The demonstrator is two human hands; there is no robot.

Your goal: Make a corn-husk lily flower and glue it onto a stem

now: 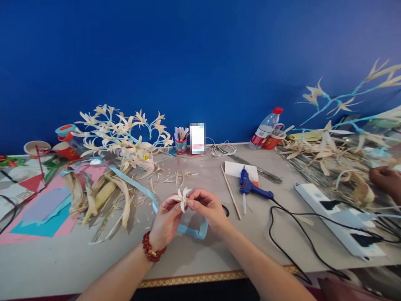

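Between my two hands, above the middle of the table, a small pale husk flower [183, 197] faces up with its narrow petals spread. My left hand [167, 219] pinches it from the left, thumb and fingers together; a red bead bracelet circles that wrist. My right hand [208, 207] closes its fingertips on the flower's right side. Light blue ribbon [192, 231] runs in a loop below the hands, and another blue strip [134, 184] stretches away to the upper left. The flower's base is hidden behind the fingers.
Finished husk flowers [125, 129] and dry husks [108, 194] lie left. Right are a wooden stick [231, 192], a blue glue gun [250, 186], a power strip [338, 219] with cables, and a bottle [265, 129]. Another person's hand [387, 179] is at the far right. A phone [197, 139] stands behind.
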